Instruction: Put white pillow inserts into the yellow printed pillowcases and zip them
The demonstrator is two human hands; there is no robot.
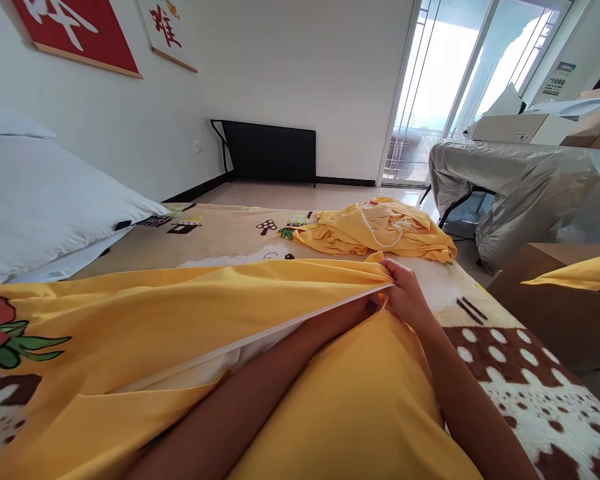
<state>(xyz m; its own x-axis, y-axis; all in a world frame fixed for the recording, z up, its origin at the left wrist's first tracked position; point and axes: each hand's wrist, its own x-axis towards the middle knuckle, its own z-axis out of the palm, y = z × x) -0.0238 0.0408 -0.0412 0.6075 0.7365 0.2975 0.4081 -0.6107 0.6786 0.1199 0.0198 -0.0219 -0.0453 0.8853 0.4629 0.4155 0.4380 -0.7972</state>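
A yellow pillowcase (pixel 190 300) with a red fruit print and a white-edged opening stretches across the bed in front of me. My right hand (pixel 405 283) is closed around its gathered right end. Reaching along the opening, my left arm brings my left hand (pixel 379 300) to the same spot, just under the right. Its fingers are mostly hidden but look pinched on the cloth there. Below my hands, a full yellow bulge (pixel 365 407) of smooth fabric rises to a peak at them; whether it is a pillow or part of the same cloth, I cannot tell.
A crumpled yellow cloth heap (pixel 380 230) lies on the patterned blanket (pixel 230 230). White pillows (pixel 55 200) are at the left. Beyond the bed's right edge are a cardboard box (pixel 555 320), a yellow corner of fabric (pixel 580 272) and plastic-wrapped furniture (pixel 520 173) carrying boxes.
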